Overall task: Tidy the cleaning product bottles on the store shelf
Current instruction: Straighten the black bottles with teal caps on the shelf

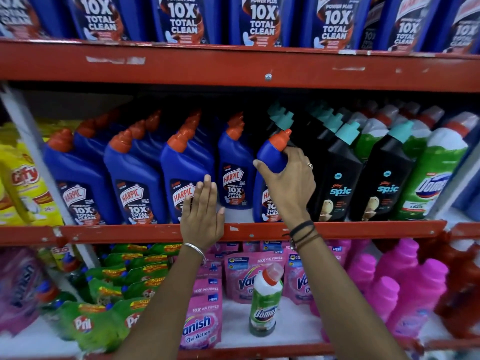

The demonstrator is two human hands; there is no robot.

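two hands are up at the middle shelf (145,231). right hand (287,178) is wrapped around the shoulder of a blue harpic bottle (271,162), thumb on its left side, fingers curled behind the neck; the bottle stands at the shelf front, between another blue harpic bottle (235,172) and the black spic bottles (340,178). left hand (202,211) is flat and spread, fingers straight, against the front of a harpic bottle (181,172) just left. a green domex bottle (265,302) stands alone on the lower shelf among pink vanish pouches (201,323).
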